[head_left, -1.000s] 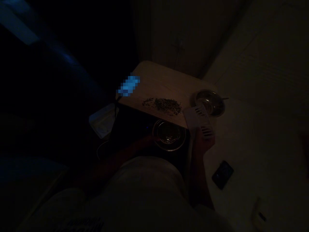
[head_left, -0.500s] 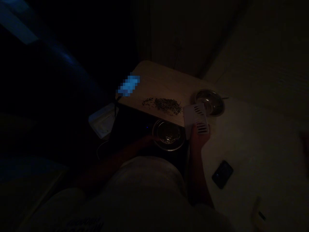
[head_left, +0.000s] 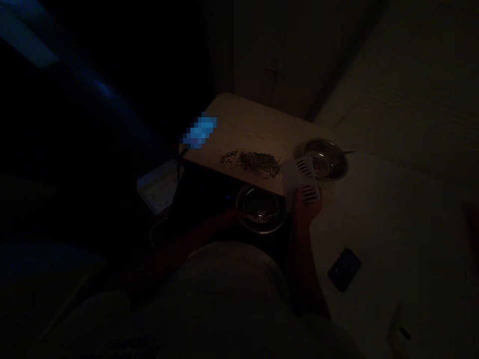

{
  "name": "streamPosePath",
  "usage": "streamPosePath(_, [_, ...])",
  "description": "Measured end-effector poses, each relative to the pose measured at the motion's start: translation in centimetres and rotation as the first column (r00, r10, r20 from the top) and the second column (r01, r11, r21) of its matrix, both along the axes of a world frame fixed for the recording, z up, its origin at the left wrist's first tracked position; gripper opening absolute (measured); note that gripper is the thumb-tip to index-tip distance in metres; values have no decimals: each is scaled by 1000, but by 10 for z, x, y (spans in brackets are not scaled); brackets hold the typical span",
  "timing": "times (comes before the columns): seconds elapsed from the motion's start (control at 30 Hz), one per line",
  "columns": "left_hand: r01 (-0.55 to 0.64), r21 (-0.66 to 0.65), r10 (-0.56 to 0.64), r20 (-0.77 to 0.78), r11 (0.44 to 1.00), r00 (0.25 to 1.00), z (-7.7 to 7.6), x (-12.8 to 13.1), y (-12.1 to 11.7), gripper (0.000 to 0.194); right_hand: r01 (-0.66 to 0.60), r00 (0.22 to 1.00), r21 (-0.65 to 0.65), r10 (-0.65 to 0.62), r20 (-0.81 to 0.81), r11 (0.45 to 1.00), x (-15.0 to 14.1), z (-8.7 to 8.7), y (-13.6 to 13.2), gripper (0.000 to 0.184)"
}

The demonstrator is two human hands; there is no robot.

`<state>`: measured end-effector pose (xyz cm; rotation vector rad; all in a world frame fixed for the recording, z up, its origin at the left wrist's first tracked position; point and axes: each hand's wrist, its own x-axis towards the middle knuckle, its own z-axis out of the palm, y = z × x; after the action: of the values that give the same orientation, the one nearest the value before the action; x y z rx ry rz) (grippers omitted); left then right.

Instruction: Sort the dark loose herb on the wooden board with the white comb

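Your right hand (head_left: pixel 309 207), gripping the scraper (head_left: pixel 290 175) right of centre, has edged left; best keep it flat. Can't tell whether your left hand (head_left: pixel 234 215) grips the bowl (head_left: pixel 263 232).

A blurred blue-lit object (head_left: pixel 199 131) lies at the left edge of the tabletop (head_left: pixel 258 122), and a pale tray (head_left: pixel 159 188) shows beyond that edge. Past the right edge, a dark phone (head_left: pixel 344 269) lies on a pale surface (head_left: pixel 377 224).
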<state>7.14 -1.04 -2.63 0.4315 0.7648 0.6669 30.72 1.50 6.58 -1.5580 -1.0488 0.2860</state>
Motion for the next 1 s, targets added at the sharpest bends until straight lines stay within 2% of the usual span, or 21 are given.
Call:
streamPosePath(0.23, [16, -16, -15, 17, 1000, 1000, 0, -1, 0, 57, 60, 997, 32, -61, 48, 998, -7, 2, 14, 16])
streamPosePath(0.5, [6, -6, -6, -8, 1000, 1000, -5, -1, -1, 61, 49, 994, 46, -53, 92, 998, -14, -2, 30, 17])
streamPosePath(0.67, [21, 10, -21, -12, 1000, 1000, 0, -2, -3, 58, 13, 990, 23, -16, 138, 1000, -21, -2, 39, 16])
streamPosePath(0.87, [22, 3, -22, -8, 1000, 1000, -1, -1, -3, 61, -33, 979, -12, 35, 199, 999, -33, 2, 40, 10])
streamPosePath(1.0, [12, 17, -12, 6, 1000, 1000, 6, 0, -3, 64, -51, 978, -16, 53, 201, 999, -38, 1, 39, 11])
